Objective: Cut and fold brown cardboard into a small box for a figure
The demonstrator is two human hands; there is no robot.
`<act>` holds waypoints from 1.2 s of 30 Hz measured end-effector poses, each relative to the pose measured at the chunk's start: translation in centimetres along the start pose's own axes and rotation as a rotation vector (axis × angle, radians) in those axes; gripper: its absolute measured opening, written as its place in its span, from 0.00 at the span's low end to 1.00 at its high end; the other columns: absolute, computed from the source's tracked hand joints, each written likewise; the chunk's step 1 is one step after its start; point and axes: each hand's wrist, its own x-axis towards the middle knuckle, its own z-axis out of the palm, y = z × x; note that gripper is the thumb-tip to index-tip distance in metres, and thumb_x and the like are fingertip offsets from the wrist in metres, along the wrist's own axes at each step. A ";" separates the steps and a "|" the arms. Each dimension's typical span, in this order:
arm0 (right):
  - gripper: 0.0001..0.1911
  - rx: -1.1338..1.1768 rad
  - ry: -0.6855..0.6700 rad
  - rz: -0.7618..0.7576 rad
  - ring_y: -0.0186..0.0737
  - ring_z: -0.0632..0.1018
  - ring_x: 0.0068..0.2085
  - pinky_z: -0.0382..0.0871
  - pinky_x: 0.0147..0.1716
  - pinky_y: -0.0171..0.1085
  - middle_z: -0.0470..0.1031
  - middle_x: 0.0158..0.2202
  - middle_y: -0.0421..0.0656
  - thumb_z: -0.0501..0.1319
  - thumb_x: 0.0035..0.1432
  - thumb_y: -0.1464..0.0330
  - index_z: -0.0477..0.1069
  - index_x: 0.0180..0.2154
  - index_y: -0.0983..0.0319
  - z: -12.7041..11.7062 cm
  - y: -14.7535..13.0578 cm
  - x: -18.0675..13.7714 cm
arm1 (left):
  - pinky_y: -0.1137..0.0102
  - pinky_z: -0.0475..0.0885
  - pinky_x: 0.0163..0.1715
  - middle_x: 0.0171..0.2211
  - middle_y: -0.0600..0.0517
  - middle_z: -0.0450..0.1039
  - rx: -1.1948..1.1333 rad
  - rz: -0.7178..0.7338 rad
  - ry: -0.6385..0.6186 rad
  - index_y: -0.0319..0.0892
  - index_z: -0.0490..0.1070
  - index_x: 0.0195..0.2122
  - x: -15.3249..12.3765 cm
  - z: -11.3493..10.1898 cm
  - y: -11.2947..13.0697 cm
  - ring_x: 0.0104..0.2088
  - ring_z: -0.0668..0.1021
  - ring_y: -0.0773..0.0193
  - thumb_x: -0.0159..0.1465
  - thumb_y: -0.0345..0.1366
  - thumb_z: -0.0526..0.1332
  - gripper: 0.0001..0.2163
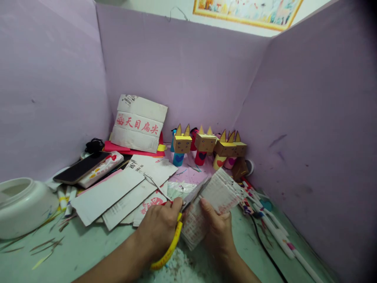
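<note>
L hand's grip (160, 224) is closed round the handles of the scissors (172, 247); R hand's grip (219, 228) pinches the cardboard piece (219, 192), thumb on top, w/ fingers mostly hidden underneath. Key relation: cardboard is just R of the L grip, long axis running away & to the R; blades point roughly the same way, at its upper-L side. Can't tell if blades bite the edge. R hand's nearer the cardboard, touching it. Farther out: cut white strips (108, 192) on table (88, 251), L; box-headed figures (182, 145) behind.

Passage above horned figures (205, 144); scissors (193, 195) fill middle, cardboard sheets (110, 192) obstruct low left, white tubes (277, 236) right.
</note>
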 end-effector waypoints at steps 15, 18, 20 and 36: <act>0.17 -0.071 -0.013 -0.003 0.48 0.78 0.30 0.73 0.30 0.41 0.79 0.28 0.47 0.69 0.42 0.60 0.74 0.31 0.65 0.5 0.3 -0.6 | 0.61 0.71 0.31 0.34 0.45 0.75 0.056 -0.050 -0.014 0.41 0.64 0.40 0.6 -1.2 1.1 0.34 0.78 0.51 0.68 0.36 0.46 0.09; 0.16 -0.093 -0.008 -0.003 0.49 0.79 0.31 0.74 0.31 0.41 0.79 0.28 0.47 0.69 0.42 0.60 0.75 0.30 0.65 0.7 0.0 -0.7 | 0.63 0.70 0.32 0.34 0.46 0.75 0.046 -0.061 -0.001 0.41 0.64 0.40 0.6 -0.8 1.2 0.35 0.78 0.53 0.68 0.36 0.46 0.09; 0.15 -0.106 0.008 -0.015 0.49 0.79 0.33 0.74 0.33 0.42 0.79 0.28 0.47 0.69 0.42 0.61 0.75 0.29 0.66 0.9 -0.3 -0.8 | 0.63 0.70 0.32 0.33 0.46 0.75 0.048 -0.072 0.010 0.41 0.64 0.40 0.7 -0.5 1.3 0.35 0.78 0.53 0.68 0.35 0.46 0.09; 0.23 0.044 -0.090 0.203 0.49 0.79 0.32 0.73 0.33 0.44 0.80 0.32 0.47 0.70 0.37 0.65 0.74 0.38 0.65 1.1 -1.3 0.5 | 0.73 0.66 0.29 0.32 0.47 0.77 -0.269 -0.207 -0.016 0.42 0.66 0.37 2.1 -0.2 -1.1 0.33 0.79 0.60 0.65 0.38 0.48 0.10</act>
